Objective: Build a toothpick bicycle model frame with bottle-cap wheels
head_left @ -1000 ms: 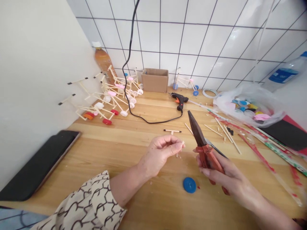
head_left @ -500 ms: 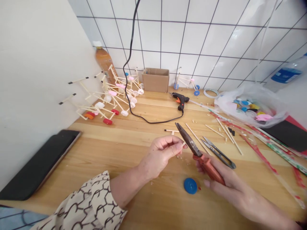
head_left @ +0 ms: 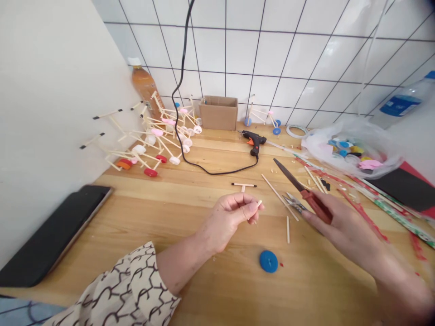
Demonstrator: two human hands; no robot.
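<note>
My left hand [head_left: 234, 217] is closed in a pinch around a thin wooden stick [head_left: 259, 203], only its pale end showing past the fingertips. Just beyond the knuckles is a T-shaped stick piece [head_left: 244, 184] with black crossbar tips; its stem runs out of sight behind the hand. Red-handled scissors [head_left: 290, 175] are gripped in my right hand [head_left: 335, 222], blades pointing up and left, away from the stick. Under that hand lie thread snips [head_left: 295, 203], partly covered. A short stick [head_left: 288, 229] and a blue bottle cap [head_left: 268, 261] lie between the hands.
Several stick models with cap wheels [head_left: 156, 136] stand at the back left. A black glue gun [head_left: 253, 141] with its cord lies ahead, near a cardboard box [head_left: 218, 113]. To the right are a plastic bag of caps [head_left: 350, 149] and plastic strips. A black case [head_left: 54, 235] lies left.
My right hand has moved the scissors right and away from the stick in my left hand. The short stick now shows on the table. My left hand stays nearly still.
</note>
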